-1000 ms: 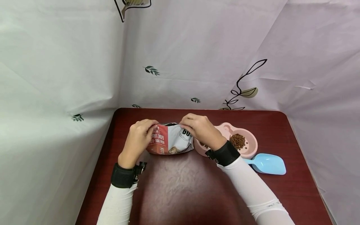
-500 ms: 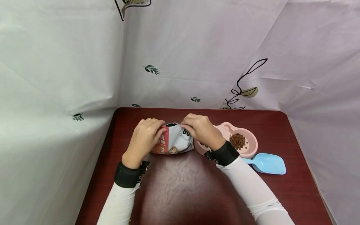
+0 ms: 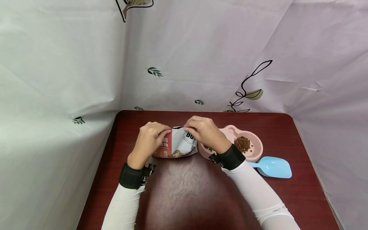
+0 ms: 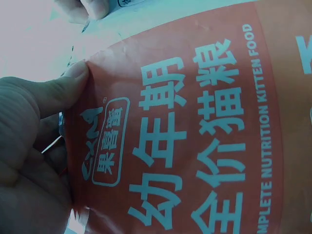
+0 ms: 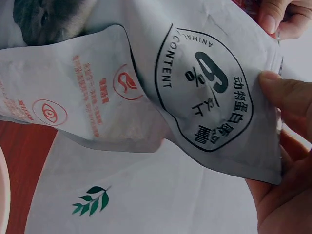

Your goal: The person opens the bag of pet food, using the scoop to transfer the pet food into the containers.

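Note:
A red and white bag of kitten food (image 3: pixel 180 145) stands near the back of the table. My left hand (image 3: pixel 148 140) pinches its top edge where the red panel meets the white. At the upper right corner, my right hand (image 3: pixel 206 132) grips the same edge. In the left wrist view, the thumb (image 4: pixel 75 78) lies on the front of the red panel, with the other fingers behind it. The right wrist view has the right thumb (image 5: pixel 282 90) against the white side of the bag. A narrow dark gap shows at the top between the hands.
Right of the bag is a pink double pet bowl (image 3: pixel 258 143), partly hidden by the right hand. Brown kibble (image 3: pixel 242 144) lies in its right hollow, and some shows in the left. A light blue scoop (image 3: pixel 276 167) rests before it on the dark red table (image 3: pixel 287 198).
My left hand has slid rightward along the bag's top edge, nearer the right hand. The dark gap at the bag's mouth looks narrower. My right hand has stayed in place.

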A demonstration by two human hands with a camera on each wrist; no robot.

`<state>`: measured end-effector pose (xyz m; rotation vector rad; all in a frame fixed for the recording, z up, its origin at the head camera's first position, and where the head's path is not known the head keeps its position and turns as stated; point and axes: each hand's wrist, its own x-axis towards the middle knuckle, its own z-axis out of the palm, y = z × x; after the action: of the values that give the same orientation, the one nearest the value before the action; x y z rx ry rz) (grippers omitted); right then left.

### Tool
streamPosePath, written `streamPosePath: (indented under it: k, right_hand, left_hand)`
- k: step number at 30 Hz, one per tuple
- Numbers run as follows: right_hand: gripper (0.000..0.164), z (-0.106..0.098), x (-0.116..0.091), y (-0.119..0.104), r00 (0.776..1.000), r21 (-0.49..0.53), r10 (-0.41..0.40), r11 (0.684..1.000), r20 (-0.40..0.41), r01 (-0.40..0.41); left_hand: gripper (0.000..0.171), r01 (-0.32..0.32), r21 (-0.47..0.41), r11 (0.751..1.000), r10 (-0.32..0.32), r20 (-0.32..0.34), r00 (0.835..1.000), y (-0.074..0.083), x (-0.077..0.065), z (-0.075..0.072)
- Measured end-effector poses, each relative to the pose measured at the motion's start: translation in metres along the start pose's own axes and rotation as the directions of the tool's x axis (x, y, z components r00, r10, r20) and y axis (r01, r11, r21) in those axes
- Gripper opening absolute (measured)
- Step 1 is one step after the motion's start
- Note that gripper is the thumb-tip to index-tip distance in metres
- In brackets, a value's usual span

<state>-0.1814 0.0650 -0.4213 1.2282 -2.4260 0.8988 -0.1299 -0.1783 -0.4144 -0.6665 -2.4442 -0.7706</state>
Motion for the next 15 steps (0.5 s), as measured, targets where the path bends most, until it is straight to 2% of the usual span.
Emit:
streamPosePath:
  k: [6, 10, 15]
  right_hand:
    - [0.030, 0.000, 0.005, -0.008, 1.000, -0.040, 0.004, 0.999, 0.022, -0.003]
    - [0.018, 0.004, 0.007, -0.011, 0.999, -0.034, -0.024, 0.999, -0.022, 0.023]
    - [0.008, 0.010, 0.008, -0.011, 0.996, -0.009, -0.050, 0.999, -0.076, 0.049]
  left_hand:
    - [0.004, 0.025, 0.013, 1.000, -0.026, 0.038, 0.999, 0.002, 0.002, -0.001]
    - [0.008, 0.036, 0.053, 0.998, -0.040, 0.069, 0.997, 0.006, 0.003, -0.002]
    - [0.016, -0.015, 0.105, 0.994, 0.006, 0.091, 0.996, 0.010, 0.004, 0.001]
